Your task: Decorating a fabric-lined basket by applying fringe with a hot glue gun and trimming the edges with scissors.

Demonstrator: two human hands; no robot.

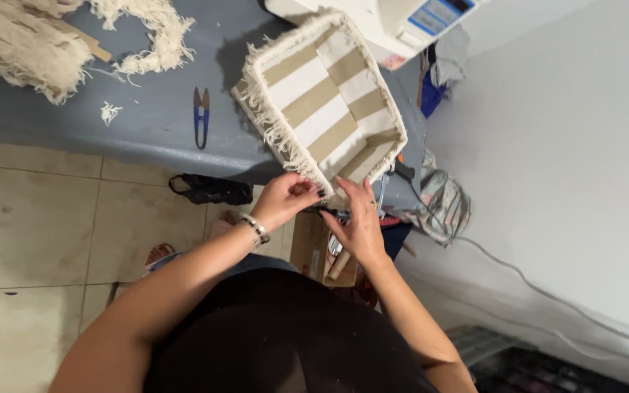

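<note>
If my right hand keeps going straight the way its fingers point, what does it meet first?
The right hand points up at the near corner of the striped fabric basket, which its fingertips already seem to touch; depth is unclear.
</note>
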